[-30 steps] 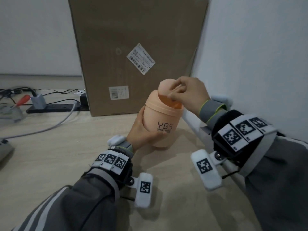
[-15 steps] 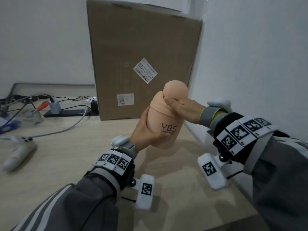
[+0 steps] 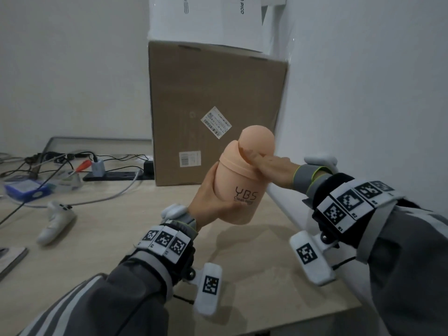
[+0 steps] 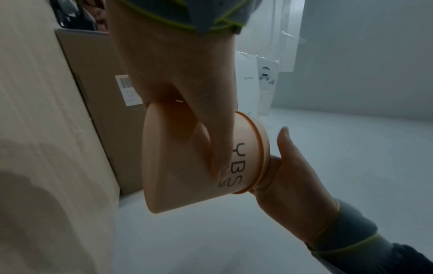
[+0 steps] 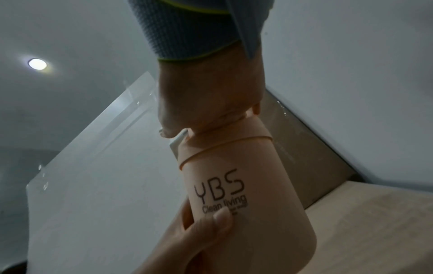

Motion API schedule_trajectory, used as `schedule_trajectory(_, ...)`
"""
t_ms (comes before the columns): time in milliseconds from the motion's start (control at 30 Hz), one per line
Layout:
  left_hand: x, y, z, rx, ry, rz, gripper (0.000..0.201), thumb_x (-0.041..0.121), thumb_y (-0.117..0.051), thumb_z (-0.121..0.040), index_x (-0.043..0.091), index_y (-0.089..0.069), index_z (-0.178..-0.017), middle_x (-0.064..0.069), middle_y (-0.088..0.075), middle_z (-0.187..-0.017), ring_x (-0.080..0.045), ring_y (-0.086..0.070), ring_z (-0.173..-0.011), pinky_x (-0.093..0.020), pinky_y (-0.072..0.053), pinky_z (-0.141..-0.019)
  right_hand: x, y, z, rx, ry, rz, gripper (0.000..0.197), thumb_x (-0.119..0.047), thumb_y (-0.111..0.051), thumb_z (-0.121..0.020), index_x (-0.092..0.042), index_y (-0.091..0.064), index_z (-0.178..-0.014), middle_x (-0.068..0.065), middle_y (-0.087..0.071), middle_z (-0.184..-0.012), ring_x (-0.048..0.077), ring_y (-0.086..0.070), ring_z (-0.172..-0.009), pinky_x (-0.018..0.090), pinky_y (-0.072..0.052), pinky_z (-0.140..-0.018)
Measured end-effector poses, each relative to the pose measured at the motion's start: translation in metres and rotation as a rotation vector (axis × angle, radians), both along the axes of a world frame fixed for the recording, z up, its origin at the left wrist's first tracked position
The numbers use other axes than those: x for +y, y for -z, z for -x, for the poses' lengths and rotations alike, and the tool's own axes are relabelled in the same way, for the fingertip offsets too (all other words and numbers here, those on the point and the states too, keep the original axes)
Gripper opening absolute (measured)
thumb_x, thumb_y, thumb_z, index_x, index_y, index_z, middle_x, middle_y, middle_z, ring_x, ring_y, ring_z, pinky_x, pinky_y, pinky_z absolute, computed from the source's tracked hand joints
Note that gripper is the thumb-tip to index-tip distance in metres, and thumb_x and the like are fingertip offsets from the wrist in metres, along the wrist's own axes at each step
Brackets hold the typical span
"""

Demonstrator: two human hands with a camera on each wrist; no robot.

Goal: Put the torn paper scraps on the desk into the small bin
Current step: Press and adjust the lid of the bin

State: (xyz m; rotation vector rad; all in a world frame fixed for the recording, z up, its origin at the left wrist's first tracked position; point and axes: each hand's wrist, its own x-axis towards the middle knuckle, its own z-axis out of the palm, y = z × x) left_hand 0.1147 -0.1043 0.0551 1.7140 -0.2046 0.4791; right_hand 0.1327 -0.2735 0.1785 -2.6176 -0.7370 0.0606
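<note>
The small peach bin marked YBS is lifted off the desk and tilted to the left. My left hand grips its body from the left, thumb across the print. My right hand reaches in from the right and grips the top, fingers against the base of the domed lid. In the right wrist view a small white piece shows beside the thumb at the bin collar; I cannot tell whether it is a scrap. No loose scraps show on the desk.
A tall cardboard box stands right behind the bin with a white box on top. The wall runs close on the right. Cables and a power strip, a blue box and a white controller lie on the left.
The bin has risen and tipped more. My right fingers left the open mouth and now hold the lid, which has swung over the opening. The head view has lifted.
</note>
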Motion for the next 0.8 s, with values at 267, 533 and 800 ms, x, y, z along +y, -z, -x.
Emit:
schedule_trajectory(267, -0.007, -0.014, 0.023, -0.043, -0.001, 0.018, 0.117, 0.043, -0.089, -0.045, 0.040, -0.027, -0.145, 0.009, -0.054, -0.135, -0.003, -0.059, -0.117, -0.013, -0.057, -0.074, -0.005, -0.014, 0.027, -0.170, 0.047, -0.080, 0.063, -0.050, -0.016, -0.100, -0.011, -0.059, -0.121, 0.018, -0.058, -0.121, 0.035, -0.046, -0.122, 0.040, -0.024, -0.109)
schedule_trajectory(533, -0.005, -0.019, 0.038, -0.037, -0.017, 0.034, 0.123, 0.038, -0.092, -0.049, 0.034, -0.026, -0.153, 0.003, -0.055, -0.138, -0.011, -0.061, -0.119, -0.020, -0.058, -0.078, -0.020, -0.002, 0.012, -0.678, -0.102, -0.495, 0.063, -0.054, -0.026, -0.084, -0.014, -0.074, -0.074, 0.005, -0.067, -0.077, 0.018, -0.053, -0.082, 0.033, -0.041, -0.079)
schedule_trajectory(800, -0.006, -0.018, 0.047, -0.035, -0.013, 0.001, 0.128, 0.036, -0.093, -0.050, 0.027, -0.024, -0.157, 0.000, -0.055, -0.140, -0.012, -0.061, -0.120, -0.019, -0.059, -0.078, -0.026, 0.002, 0.018, -0.409, -0.144, -0.626, 0.032, -0.029, -0.039, -0.099, -0.018, -0.061, -0.119, 0.000, -0.060, -0.123, 0.014, -0.053, -0.113, 0.029, -0.041, -0.098)
